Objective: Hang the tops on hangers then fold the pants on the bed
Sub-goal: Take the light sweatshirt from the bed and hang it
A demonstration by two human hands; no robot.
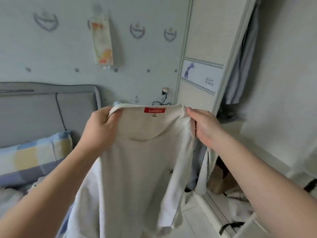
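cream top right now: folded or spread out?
Spread. The left grip and right grip each hold a shoulder beside the neckline. The top hangs full length, sleeves dangling, red label facing the camera.

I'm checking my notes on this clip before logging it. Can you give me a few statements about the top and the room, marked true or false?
1. The left hand and the right hand both hold the top at its neckline. True.
2. The label inside the collar is green. False: it is red.
3. The top lies folded on the bed. False: it hangs from the hands, held up.
4. A checked pillow lies on the bed. True.
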